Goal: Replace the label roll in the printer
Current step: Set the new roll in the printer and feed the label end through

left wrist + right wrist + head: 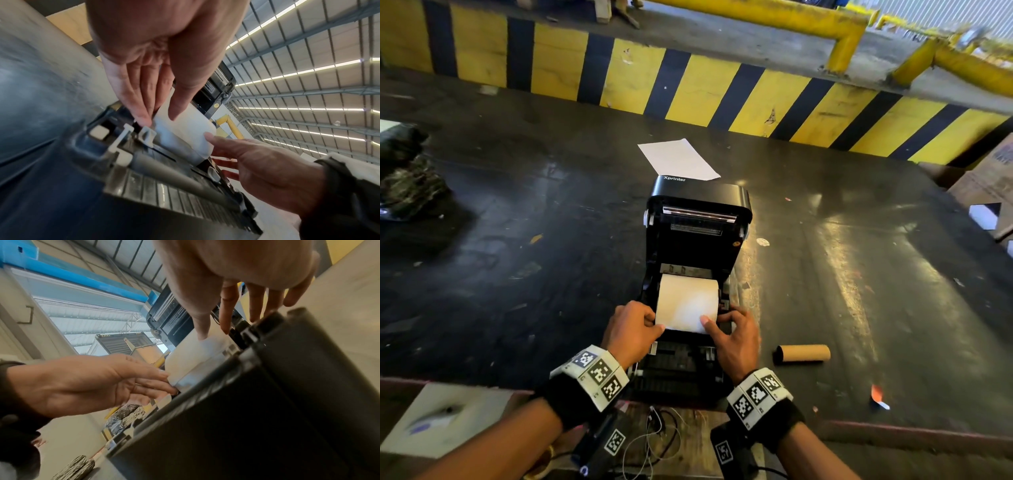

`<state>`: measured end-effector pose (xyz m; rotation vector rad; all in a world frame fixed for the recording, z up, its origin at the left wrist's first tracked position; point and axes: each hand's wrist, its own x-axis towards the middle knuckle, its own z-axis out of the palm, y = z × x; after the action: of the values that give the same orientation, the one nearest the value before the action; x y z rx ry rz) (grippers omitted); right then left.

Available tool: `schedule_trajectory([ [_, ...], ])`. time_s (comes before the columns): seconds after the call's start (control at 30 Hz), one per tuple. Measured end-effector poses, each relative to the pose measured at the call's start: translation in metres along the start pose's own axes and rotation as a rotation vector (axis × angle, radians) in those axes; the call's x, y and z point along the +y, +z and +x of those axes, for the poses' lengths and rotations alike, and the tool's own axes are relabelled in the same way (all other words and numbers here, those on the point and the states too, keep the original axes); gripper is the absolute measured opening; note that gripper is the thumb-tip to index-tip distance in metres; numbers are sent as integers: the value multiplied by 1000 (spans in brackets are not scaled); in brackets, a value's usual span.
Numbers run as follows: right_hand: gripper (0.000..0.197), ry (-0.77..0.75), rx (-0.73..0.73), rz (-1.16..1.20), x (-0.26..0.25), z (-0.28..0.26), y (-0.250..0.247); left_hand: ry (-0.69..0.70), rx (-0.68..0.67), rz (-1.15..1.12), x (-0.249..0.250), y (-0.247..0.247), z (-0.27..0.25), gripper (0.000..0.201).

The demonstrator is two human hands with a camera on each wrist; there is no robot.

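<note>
The black printer (697, 240) stands with its lid raised. A white label roll (686, 301) lies in its bay, with the paper end drawn toward me. My left hand (635, 329) pinches the paper's left edge between thumb and fingers (141, 116). My right hand (736, 334) lays its thumb on the paper's right corner, and its fingers (226, 321) rest fairly straight on the printer's right wall. In the wrist views the label roll (185, 134) (197, 356) shows between both hands. An empty cardboard core (803, 354) lies on the floor to the printer's right.
A loose white sheet (678, 159) lies behind the printer on the dark floor. A yellow and black striped kerb (688, 89) runs across the back. Cardboard boxes (986, 185) stand at the right, a dark bundle (407, 171) at the left, and cables (654, 435) trail near me.
</note>
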<state>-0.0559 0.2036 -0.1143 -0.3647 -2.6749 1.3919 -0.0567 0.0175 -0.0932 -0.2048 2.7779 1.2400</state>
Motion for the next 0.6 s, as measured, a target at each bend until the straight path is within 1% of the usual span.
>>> schedule_trajectory([
  [0.1,24,33,24,-47,3,-9,4,-26,26,1,2,1,-3,13],
  [0.17,25,71,17,-71,0,-14,2,-42,34,2,1,1,-4,18],
  [0.23,30,94,3,-84,-3,-17,-2,-45,22,-8,-3,2,-3,21],
  [0.33,32,94,-15,-99,-4,-20,-3,-10,-12,-52,-8,2,-4,16],
  [0.4,28,82,-33,-100,1,-19,-1,27,-55,-41,-12,1,-4,19],
  [0.5,17,66,-87,-79,9,-15,2,54,-125,44,-13,-2,-4,27],
  [0.57,10,58,-127,-36,12,-14,-1,52,-141,79,-13,-3,-4,25],
  [0.6,11,48,-143,-14,14,-14,-3,48,-142,75,-12,-3,-4,20],
])
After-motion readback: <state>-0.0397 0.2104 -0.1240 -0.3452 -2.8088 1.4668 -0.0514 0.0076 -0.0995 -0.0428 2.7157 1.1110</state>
